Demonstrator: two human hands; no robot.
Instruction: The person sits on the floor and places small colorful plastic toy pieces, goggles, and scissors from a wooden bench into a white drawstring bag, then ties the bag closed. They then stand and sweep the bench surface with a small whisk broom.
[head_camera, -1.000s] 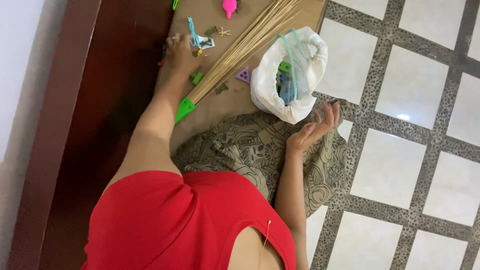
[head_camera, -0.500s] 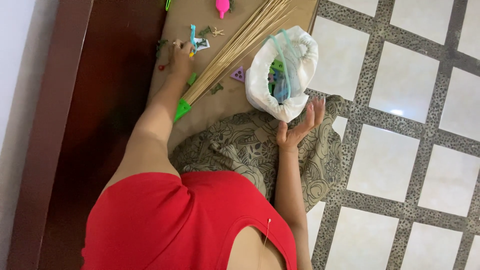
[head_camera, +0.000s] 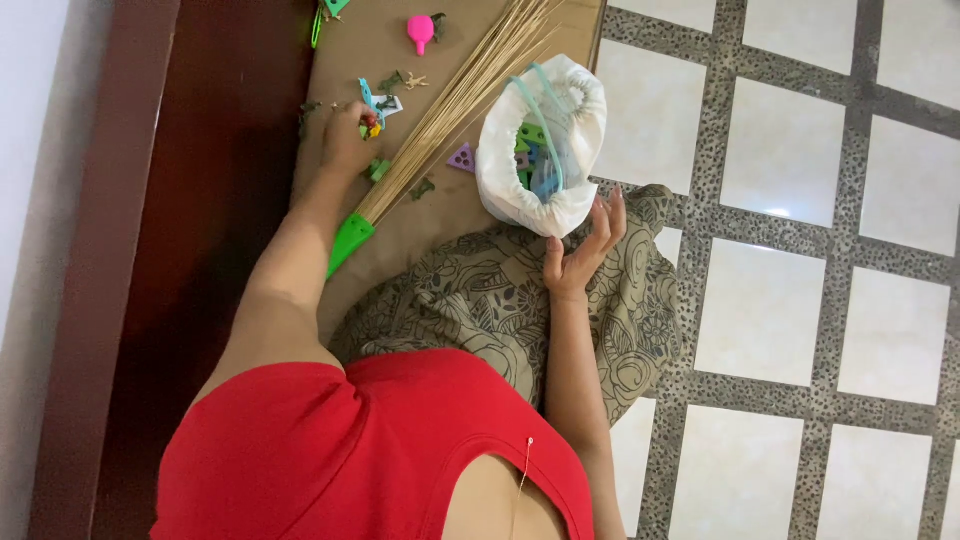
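Up at about 11 o'clock on the brown mat (head_camera: 420, 225), the left hand (head_camera: 345, 140) is pinched around a small multicoloured toy piece (head_camera: 372, 125). One white bag (head_camera: 540, 150) sits near 1 o'clock, mouth open, holding green and blue pieces. The right hand (head_camera: 585, 250) is loose and half open, fingertips touching the bag's lower edge. One stick broom (head_camera: 450, 110) with a green handle lies between the two hands, long axis running from 7 to 1 o'clock, handle toward the person. One purple triangle (head_camera: 462, 158) is just beside the bag, one pink toy (head_camera: 421, 30) near 12. Patterned cloth (head_camera: 480, 310) covers the lap.
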